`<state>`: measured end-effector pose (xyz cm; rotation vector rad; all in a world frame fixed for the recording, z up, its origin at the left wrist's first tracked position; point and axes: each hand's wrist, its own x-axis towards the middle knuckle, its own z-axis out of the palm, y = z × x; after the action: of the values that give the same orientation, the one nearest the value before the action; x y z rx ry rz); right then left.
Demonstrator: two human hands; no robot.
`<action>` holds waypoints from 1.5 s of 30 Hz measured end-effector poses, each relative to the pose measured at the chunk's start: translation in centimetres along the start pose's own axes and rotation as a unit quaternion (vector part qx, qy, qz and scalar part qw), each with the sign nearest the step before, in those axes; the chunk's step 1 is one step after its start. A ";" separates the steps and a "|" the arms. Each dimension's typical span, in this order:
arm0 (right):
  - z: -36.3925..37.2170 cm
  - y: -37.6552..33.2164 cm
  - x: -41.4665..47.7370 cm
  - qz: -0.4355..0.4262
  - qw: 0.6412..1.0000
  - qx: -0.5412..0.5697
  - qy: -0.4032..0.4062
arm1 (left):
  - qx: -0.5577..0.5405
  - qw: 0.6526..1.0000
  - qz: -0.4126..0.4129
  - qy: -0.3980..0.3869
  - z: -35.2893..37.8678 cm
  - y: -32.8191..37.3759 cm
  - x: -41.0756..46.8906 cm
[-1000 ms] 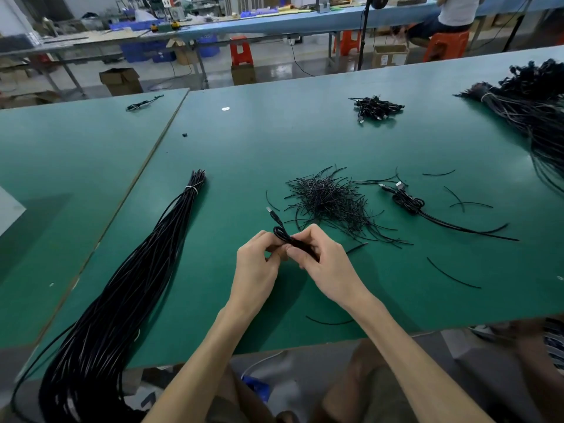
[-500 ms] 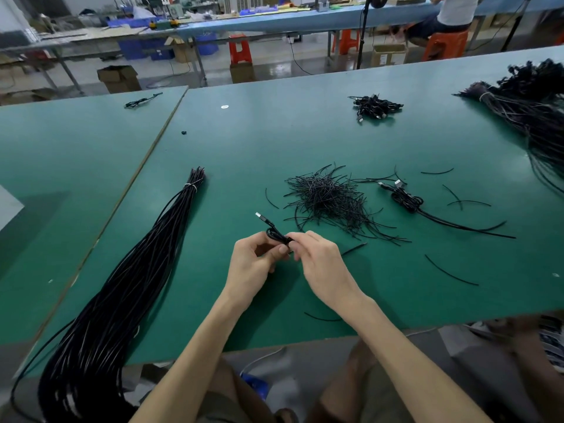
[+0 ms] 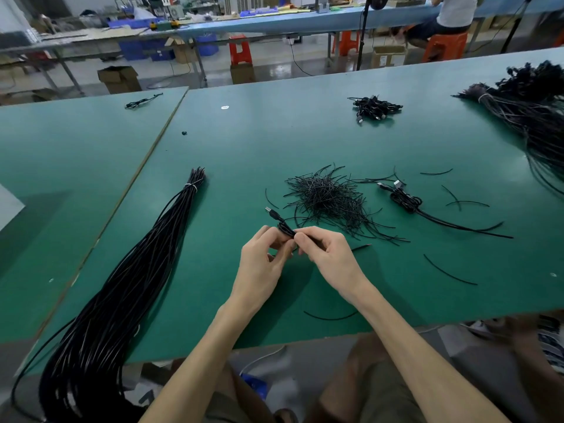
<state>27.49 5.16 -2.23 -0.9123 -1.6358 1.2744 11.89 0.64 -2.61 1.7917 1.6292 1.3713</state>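
Mostly, the coiled cable (image 3: 282, 225) is hidden by the fingertips (image 3: 300, 238) of the left hand (image 3: 262, 264) and right hand (image 3: 328, 254), by which it is pinched just over the bench (image 3: 274, 141), as before.

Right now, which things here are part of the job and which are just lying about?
In the job: coiled cable, held by left hand and right hand; tie pile just beyond them; long cable bundle at left, likely the supply.
Lying about: lone cable on the left table; small black bit; cardboard box on the floor.
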 end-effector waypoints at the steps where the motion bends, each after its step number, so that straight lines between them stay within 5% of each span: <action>1: 0.0 0.0 0.0 0.001 1.000 0.015 -0.002 | 0.001 1.000 0.003 0.003 0.1 0.0 0.0; 16: -0.8 0.4 0.0 0.033 0.985 0.168 0.016 | -0.008 0.999 0.035 -0.013 0.6 1.3 0.6; 27: -1.0 0.7 0.0 0.005 0.975 0.222 0.017 | -0.277 0.950 -0.144 0.008 2.3 2.8 0.0; 33: -0.7 0.6 -0.2 -0.009 0.985 0.165 0.051 | -0.081 0.996 -0.035 0.009 0.1 2.5 0.6; 39: -0.8 -0.4 -0.6 0.071 0.977 0.199 0.022 | 0.084 0.987 0.139 -0.013 -1.1 2.7 0.6; 45: -1.0 -0.4 -0.5 0.053 0.987 0.130 -0.077 | 0.117 0.985 0.128 -0.012 -1.5 2.0 0.4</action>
<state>28.55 4.99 -1.83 -0.7632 -1.5064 1.6228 11.75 -0.02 -0.22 2.2100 1.6512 1.2975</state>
